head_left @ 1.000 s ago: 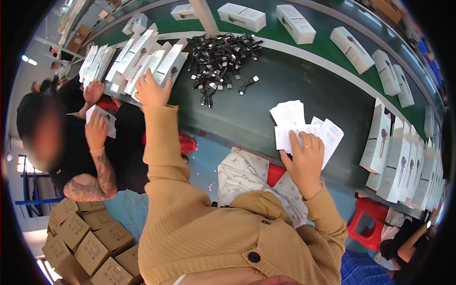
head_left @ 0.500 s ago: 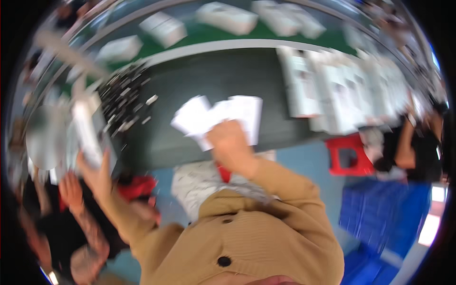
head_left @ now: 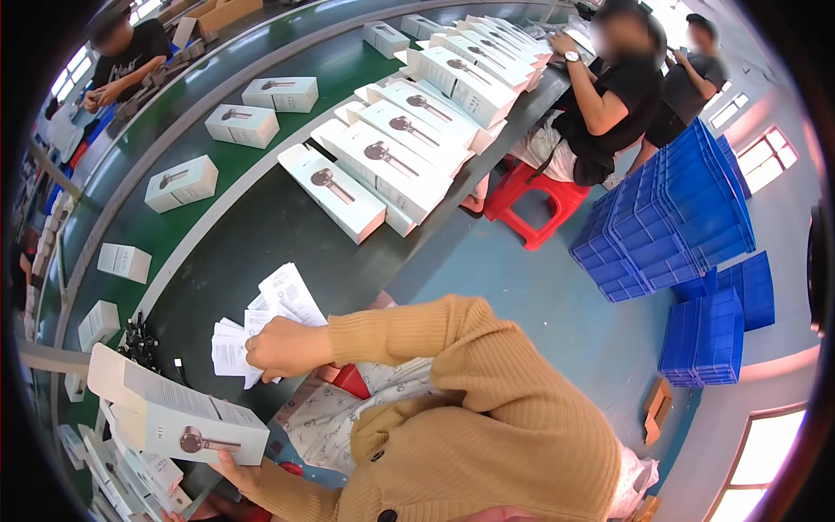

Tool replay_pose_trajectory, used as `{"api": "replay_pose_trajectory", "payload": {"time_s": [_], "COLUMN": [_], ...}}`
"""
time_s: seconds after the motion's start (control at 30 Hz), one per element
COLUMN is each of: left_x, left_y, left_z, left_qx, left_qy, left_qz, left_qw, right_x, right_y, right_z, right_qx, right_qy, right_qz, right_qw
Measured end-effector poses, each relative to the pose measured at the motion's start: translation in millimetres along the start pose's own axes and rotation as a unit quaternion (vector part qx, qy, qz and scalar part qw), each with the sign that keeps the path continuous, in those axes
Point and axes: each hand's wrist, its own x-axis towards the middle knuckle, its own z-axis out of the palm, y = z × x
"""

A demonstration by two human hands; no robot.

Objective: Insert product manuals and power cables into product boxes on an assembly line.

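Observation:
My left hand [head_left: 237, 472] grips a white carton [head_left: 196, 418] by its lower side, thumb on the front. The carton has an open end flap and a printed picture of a round-headed device with a handle. My right hand [head_left: 290, 350] is closed over a fanned pile of white paper leaflets [head_left: 294, 291] on the dark green table; its fingertips are partly hidden, with leaflets sticking out around them. A heap of small black cables [head_left: 139, 344] lies just beyond the held carton.
Rows of white cartons [head_left: 383, 157] stand on the far right of the table. Single cartons [head_left: 242, 127] sit along the green conveyor [head_left: 222, 170]. A co-worker [head_left: 609, 96] sits on a red stool [head_left: 537, 204]. Blue crates [head_left: 665, 217] are stacked on the floor at right.
The view has swung to the right and is sharper. My left hand still holds the carton, now lying more sideways. My right hand stays on the leaflets.

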Motion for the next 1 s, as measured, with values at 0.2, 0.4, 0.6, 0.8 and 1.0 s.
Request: {"api": "replay_pose_trajectory", "payload": {"time_s": [0.2, 0.4, 0.6, 0.8, 1.0], "left_x": [-6.9, -21.5, -24.5, -28.8, -33.1], "left_y": [-6.0, 0.0, -12.8, -9.7, -3.7], "left_z": [6.8, 3.6, 47.5, 67.1, 56.7], "left_qx": [-0.087, 0.089, 0.135, 0.127, 0.138], "left_qy": [0.015, 0.035, -0.138, -0.158, -0.148], "left_qz": [-0.019, -0.038, -0.183, -0.205, -0.216], "left_qw": [0.996, 0.995, 0.964, 0.957, 0.955], "right_x": [1.4, 4.6, -41.0, -37.8, -24.0], "right_y": [8.4, -5.3, -38.2, -51.0, -49.3], "right_z": [-9.5, -44.2, -135.7, -131.0, -123.2], "right_qx": [0.048, 0.021, 0.336, 0.394, 0.355], "right_qy": [-0.01, 0.172, 0.366, 0.297, 0.303], "right_qz": [0.003, 0.048, 0.16, 0.095, 0.094], "right_qw": [0.999, 0.984, 0.853, 0.865, 0.879]}}
